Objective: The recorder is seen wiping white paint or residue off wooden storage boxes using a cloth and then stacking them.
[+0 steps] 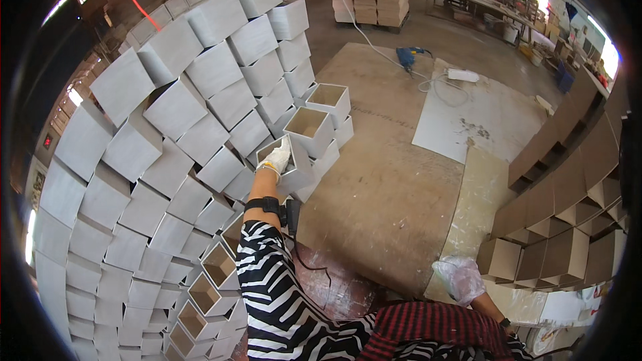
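My left hand (275,160), in a white work glove, reaches out to an open-topped white box (300,164) at the near end of a short row. Its fingers are closed over the box's rim, with part of them hidden by the wall. Just beyond stand two more open boxes, a middle one (310,126) and a far one (330,97), with brownish insides. My right hand (460,279), in a pale, thin-looking glove, is low on the right beside my body. Its fingers are blurred, and I cannot make out anything in them.
A tall stack of white boxes (194,113) fills the left side. Brown boxes (565,254) are stacked on the right. Brown boards (388,180) and a white sheet (475,110) cover the floor, with a blue power tool (409,57), a cord and a power strip (463,75).
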`<state>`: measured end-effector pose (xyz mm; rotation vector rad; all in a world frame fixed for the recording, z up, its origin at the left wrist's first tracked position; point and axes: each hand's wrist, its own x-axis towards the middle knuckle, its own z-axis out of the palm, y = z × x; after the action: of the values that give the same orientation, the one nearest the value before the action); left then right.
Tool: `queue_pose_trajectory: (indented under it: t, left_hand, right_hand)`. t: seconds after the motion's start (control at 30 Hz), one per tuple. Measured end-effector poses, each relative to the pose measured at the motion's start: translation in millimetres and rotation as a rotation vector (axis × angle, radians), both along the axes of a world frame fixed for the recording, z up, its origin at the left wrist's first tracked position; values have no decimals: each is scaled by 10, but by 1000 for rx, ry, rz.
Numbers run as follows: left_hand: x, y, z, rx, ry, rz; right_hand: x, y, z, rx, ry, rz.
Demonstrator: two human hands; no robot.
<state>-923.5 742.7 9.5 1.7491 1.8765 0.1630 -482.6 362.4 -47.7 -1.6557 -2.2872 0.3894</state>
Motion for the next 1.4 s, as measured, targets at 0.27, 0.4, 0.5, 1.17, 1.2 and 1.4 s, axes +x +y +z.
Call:
queue_pose_trajectory:
  t: [0.27, 0.4, 0.5, 1.17, 1.2, 1.4]
  left_hand:
    - [-116, 387, -443, 70, -110, 169]
    - [-520, 756, -996, 87, -667, 285]
    - [-192, 812, -929, 33, -909, 347]
    - [240, 146, 204, -136, 365, -236]
    - [258, 135, 226, -138, 365, -241]
    - [155, 137, 142, -99, 324, -90]
  right_hand:
    - [-77, 57, 6, -1, -22, -2]
    - [-138, 121, 54, 28, -19, 49]
    - [-98, 144, -25, 18, 23, -16]
    - [-73, 338, -278, 46, 136, 0]
    - [-82, 318, -326, 43, 136, -5]
    - [-114, 287, -320, -165, 391, -272]
